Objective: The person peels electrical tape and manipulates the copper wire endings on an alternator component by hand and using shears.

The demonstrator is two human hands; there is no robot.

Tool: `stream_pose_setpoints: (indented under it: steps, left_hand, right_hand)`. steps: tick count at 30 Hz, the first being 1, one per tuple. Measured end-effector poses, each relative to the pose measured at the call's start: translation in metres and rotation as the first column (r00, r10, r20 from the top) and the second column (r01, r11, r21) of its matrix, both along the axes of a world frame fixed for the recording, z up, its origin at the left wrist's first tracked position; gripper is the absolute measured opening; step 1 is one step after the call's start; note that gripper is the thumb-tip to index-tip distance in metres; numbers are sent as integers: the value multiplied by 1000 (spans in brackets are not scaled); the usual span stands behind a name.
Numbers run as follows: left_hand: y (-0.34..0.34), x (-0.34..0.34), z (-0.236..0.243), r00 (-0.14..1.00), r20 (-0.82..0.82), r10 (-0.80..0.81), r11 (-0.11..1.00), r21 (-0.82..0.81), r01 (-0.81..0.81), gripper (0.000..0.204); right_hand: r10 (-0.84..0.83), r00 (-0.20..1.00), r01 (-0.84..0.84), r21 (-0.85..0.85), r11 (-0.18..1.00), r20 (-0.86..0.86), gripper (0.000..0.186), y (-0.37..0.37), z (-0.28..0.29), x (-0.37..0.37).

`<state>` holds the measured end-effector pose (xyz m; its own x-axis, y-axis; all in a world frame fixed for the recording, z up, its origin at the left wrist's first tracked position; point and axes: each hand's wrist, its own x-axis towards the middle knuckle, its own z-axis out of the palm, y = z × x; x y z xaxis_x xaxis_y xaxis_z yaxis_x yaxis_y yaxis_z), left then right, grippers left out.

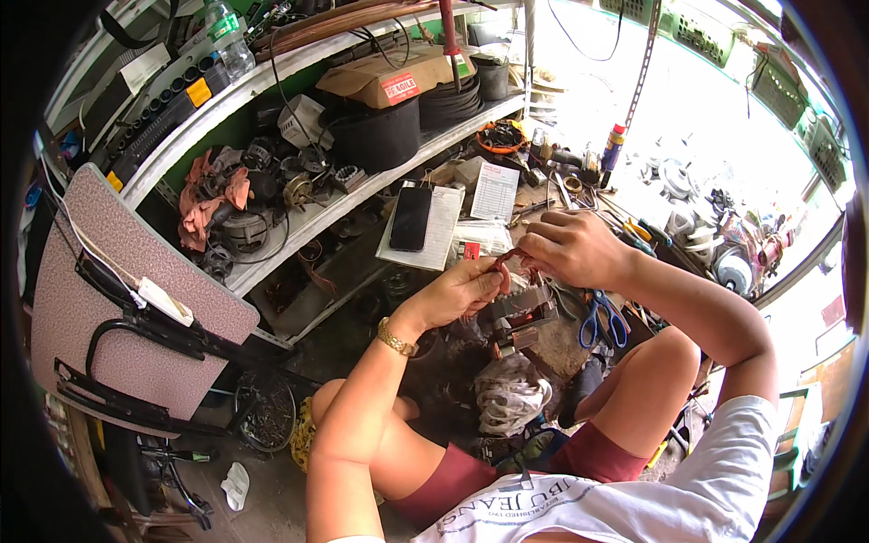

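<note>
A: Where are the reddish-brown wires [504, 260]?

B: Up between the 2 hands, above the boxy metal part [529, 310] and well nearer to it than to the smartphone [410, 219].

A: What makes for good handling of them?

B: I'd keep the left hand [463, 291] as the steady anchor and let the right hand [572, 246] do the fine work. Short, even turns should serve better than 1 hard pull, since thin strands may kink or snap. I'd also keep the gap between the grips small, so the strands can't splay.

A: And how do the hands stand?

B: The left pinches the wires between thumb and fingers, its forearm rising from the lower edge, the gold wristwatch [396, 337] just above the wrist joint. The right arm bends sharply at the elbow and comes in from the right, knuckles up, fingertips drawn together on the wires (its own fingers hide part of that grip, so I can't tell exactly which strands it has). The blue-handled scissors [603, 322] lie below the right forearm, untouched.
</note>
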<state>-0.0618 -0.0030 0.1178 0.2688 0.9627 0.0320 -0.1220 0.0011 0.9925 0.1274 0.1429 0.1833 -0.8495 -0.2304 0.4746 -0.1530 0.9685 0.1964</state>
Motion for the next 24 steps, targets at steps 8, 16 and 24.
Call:
stream_pose_setpoints:
  steps: [8, 16, 24]
  left_hand:
    - [0, -4, -23, 623, -437, 648, 647, 747, -149, 13]
    - [3, -12, -17, 432, -546, 718, 649, 750, -129, 13]
    - [-8, 1, -4, 833, 543, -100, 928, -252, 275, 28]
  right_hand:
    - [-227, 965, 222, -862, 456, 128, 18, -21, -14, 3]
    - [-170, 929, 348, -933, 91, 330, 17, -4, -47, 11]
    - [-63, 987, 107, 306, 946, -150, 63, 10, -9, 16]
